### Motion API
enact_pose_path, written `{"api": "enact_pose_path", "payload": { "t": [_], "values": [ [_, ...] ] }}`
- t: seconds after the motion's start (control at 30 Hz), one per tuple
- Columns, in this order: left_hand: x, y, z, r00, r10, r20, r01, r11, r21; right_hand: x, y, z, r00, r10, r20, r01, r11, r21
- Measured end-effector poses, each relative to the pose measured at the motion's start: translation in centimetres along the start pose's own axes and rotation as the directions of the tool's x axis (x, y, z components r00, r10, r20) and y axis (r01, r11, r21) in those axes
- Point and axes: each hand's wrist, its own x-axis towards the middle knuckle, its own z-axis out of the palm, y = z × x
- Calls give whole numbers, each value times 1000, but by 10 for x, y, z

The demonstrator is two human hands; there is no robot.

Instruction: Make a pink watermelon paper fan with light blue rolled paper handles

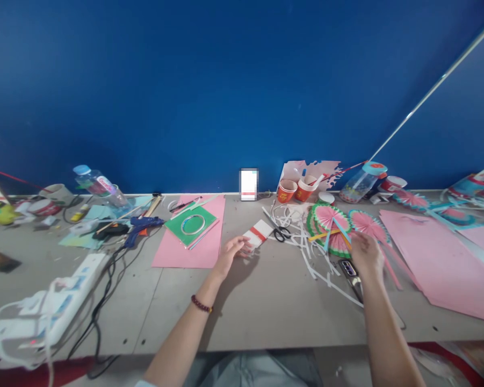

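Observation:
My left hand (234, 252) hovers over the middle of the table, its fingers stretched loosely apart. Just beyond its fingertips lies a white card-like packet with a red band (259, 233); whether they touch is unclear. On the right, my right hand (367, 255) reaches down beside the pleated pink-and-green paper fan (331, 217) and a second pleated pink fan (369, 226). Its fingers are blurred and partly hidden. Close to them are a yellow strip (324, 235) and a light blue strip (341, 230). Below sits a phone (349, 269). Black-handled scissors (282, 234) lie between my hands.
White paper strips (312, 260) are scattered mid-right. A green square with a ring (191, 226) rests on pink paper (165, 259). Leftward are a blue glue gun (139, 228), cables and a power strip (78, 295). Paper cups (287, 191) stand by the blue wall; pink sheets (447, 269) lie right.

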Motion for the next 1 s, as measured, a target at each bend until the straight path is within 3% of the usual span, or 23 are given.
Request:
{"api": "enact_pose_path", "payload": {
  "t": [0.07,0.17,0.27,0.37,0.47,0.57,0.63,0.7,0.77,0.83,0.9,1.0],
  "values": [
    [0,0,0,1000,20,-3,-20,999,32,-6,-10,-3,1000,-9,-28,8,999,-47],
    [1,-2,2,996,81,-27,-78,991,113,-21,-32,-4,971,-199,-129,186,976,-111],
    [-1,-3,6,985,156,-73,-133,958,256,-46,-58,-1,904,-400,-149,399,916,-40],
    [-3,-2,7,957,282,-68,-225,870,438,-82,-84,6,859,-506,-76,512,853,100],
    [-4,5,2,939,331,-88,-235,810,538,-118,-104,14,838,-544,47,522,823,225],
    [-7,21,-7,947,286,-143,-158,807,569,-145,-116,22,823,-531,202,447,824,347],
    [-10,34,-17,957,266,-119,-133,761,635,-156,-119,27,825,-502,260,392,839,376],
    [-11,46,-30,939,298,-172,-79,674,734,-163,-119,32,830,-474,293,353,854,381],
    [-10,52,-48,883,414,-222,-28,518,855,-167,-117,36,824,-476,309,346,853,391],
    [-6,50,-70,831,535,-150,-51,342,938,-167,-113,40,811,-491,317,356,846,398],
    [-1,42,-91,818,574,-32,-98,194,976,-167,-109,42,807,-495,322,361,846,393],
    [2,24,-115,811,584,45,-112,79,991,-167,-102,47,814,-477,331,347,856,383]
  ]
}}
